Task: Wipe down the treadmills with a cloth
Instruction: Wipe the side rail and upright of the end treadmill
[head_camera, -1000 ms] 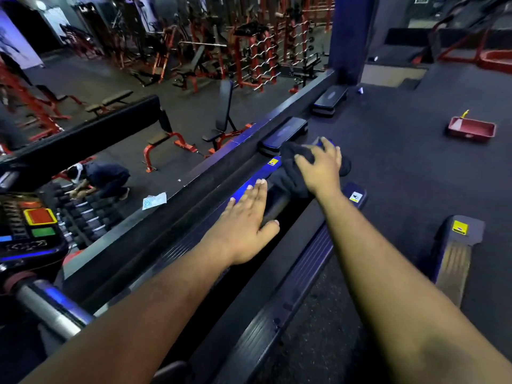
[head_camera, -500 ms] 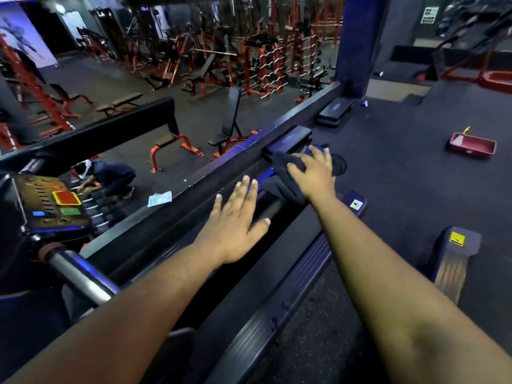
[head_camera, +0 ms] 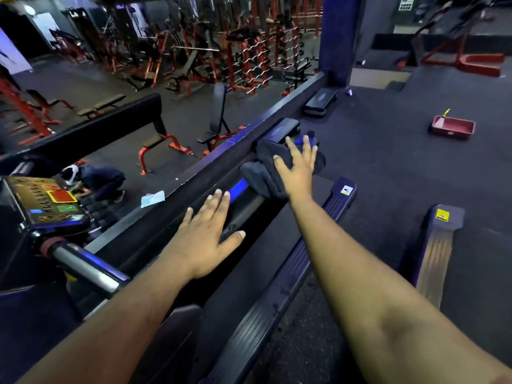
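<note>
Two bare hands reach out over a dark treadmill (head_camera: pixel 279 275) whose deck runs away toward the far end. The right hand (head_camera: pixel 297 166) lies flat with fingers spread and straight on a dark grey cloth (head_camera: pixel 263 169), pressing it down rather than curling round it; the cloth is bunched at the far end of the deck's left edge, draped over the left side rail (head_camera: pixel 238 189), which shows a bright blue stripe just nearer than the cloth. The left hand (head_camera: pixel 206 239) is also flat, fingers straight and slightly apart, palm down on that same left edge nearer the person, holding nothing; its thumb points toward the belt. The right side rail (head_camera: pixel 313 245), ribbed and dark blue, runs along the deck's right edge and ends in a cap bearing a small yellow and white sticker. At the near left corner sits the console (head_camera: pixel 47 202) with a red and a green button, above a chrome handlebar (head_camera: pixel 86 268). To the right, well apart, the end of a second treadmill's rail (head_camera: pixel 440 239) carries a yellow sticker, and a red tray (head_camera: pixel 453 127) lies on the dark floor beyond. Past a low ledge on the left a crouching person (head_camera: pixel 97 180) is seen among benches and red racks.
</note>
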A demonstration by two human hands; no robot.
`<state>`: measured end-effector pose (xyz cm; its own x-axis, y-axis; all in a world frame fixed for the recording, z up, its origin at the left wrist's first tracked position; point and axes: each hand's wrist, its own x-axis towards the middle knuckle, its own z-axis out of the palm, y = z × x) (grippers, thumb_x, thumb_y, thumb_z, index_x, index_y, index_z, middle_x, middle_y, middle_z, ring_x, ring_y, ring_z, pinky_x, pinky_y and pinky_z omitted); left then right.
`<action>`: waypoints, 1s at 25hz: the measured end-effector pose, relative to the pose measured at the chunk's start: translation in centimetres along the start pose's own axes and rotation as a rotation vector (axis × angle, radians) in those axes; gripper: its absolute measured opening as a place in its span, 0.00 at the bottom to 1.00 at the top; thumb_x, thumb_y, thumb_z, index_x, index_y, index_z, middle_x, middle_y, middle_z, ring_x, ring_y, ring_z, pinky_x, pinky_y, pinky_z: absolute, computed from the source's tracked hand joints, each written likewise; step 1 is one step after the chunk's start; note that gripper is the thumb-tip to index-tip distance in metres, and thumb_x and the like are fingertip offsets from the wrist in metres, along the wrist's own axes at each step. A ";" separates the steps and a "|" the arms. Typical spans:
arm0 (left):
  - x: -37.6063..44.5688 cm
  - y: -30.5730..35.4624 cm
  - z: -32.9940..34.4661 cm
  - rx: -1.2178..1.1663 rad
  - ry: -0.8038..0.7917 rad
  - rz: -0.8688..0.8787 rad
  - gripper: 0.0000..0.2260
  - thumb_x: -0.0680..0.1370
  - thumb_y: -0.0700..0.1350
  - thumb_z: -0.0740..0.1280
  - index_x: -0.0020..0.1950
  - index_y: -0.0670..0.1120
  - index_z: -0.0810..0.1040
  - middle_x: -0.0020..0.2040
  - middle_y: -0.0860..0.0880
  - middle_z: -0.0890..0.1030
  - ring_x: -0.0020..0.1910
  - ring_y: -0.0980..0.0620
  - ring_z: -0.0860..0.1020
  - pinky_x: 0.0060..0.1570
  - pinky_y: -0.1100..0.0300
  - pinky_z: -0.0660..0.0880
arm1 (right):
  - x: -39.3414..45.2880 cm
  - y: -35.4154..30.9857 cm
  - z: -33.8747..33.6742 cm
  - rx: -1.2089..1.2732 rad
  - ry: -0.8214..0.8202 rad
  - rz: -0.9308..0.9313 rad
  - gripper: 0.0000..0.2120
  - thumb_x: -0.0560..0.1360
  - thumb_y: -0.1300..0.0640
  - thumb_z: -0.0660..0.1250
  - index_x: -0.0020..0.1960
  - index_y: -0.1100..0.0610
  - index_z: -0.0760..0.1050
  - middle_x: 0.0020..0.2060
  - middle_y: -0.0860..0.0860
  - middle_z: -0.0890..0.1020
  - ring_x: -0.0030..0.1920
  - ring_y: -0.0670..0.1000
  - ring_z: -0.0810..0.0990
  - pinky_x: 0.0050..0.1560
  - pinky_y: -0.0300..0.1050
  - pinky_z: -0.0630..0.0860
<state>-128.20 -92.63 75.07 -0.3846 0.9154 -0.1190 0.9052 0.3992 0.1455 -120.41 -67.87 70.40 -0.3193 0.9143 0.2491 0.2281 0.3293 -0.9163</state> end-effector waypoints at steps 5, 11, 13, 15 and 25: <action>0.2 -0.4 0.2 -0.014 0.015 0.010 0.42 0.70 0.72 0.39 0.79 0.54 0.34 0.80 0.55 0.34 0.78 0.58 0.36 0.78 0.49 0.41 | -13.2 -1.5 4.1 0.393 0.017 0.068 0.33 0.78 0.48 0.63 0.80 0.45 0.54 0.81 0.48 0.47 0.80 0.43 0.43 0.75 0.41 0.48; 0.1 -0.3 0.2 -0.024 0.020 0.013 0.42 0.71 0.72 0.40 0.80 0.55 0.35 0.79 0.57 0.34 0.78 0.60 0.36 0.78 0.51 0.40 | -2.7 2.2 2.9 0.433 0.179 0.247 0.28 0.82 0.44 0.57 0.80 0.47 0.55 0.81 0.51 0.50 0.80 0.50 0.48 0.78 0.48 0.49; 0.0 -0.3 0.2 -0.027 0.017 0.009 0.42 0.70 0.72 0.40 0.80 0.55 0.35 0.79 0.57 0.35 0.78 0.60 0.36 0.78 0.51 0.40 | -3.5 1.9 3.3 0.501 0.194 0.437 0.30 0.82 0.39 0.55 0.80 0.46 0.52 0.81 0.49 0.51 0.80 0.52 0.52 0.78 0.52 0.52; 0.1 -0.3 0.2 -0.022 0.015 0.007 0.42 0.70 0.72 0.40 0.80 0.54 0.35 0.80 0.56 0.34 0.78 0.60 0.36 0.78 0.51 0.40 | -9.0 -0.2 4.3 0.524 0.171 0.447 0.34 0.81 0.37 0.56 0.81 0.46 0.49 0.80 0.46 0.50 0.80 0.48 0.49 0.79 0.49 0.48; 0.1 -0.4 -0.1 -0.028 -0.007 0.002 0.41 0.72 0.72 0.41 0.79 0.54 0.32 0.79 0.57 0.33 0.77 0.60 0.35 0.79 0.50 0.40 | -1.4 -0.7 0.5 0.151 0.014 0.223 0.32 0.80 0.45 0.65 0.80 0.47 0.57 0.81 0.52 0.46 0.80 0.56 0.44 0.77 0.53 0.51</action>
<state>-128.63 -92.68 75.06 -0.3816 0.9158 -0.1253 0.9004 0.3989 0.1735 -120.56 -69.49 70.59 -0.2638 0.9638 0.0395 0.1510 0.0817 -0.9851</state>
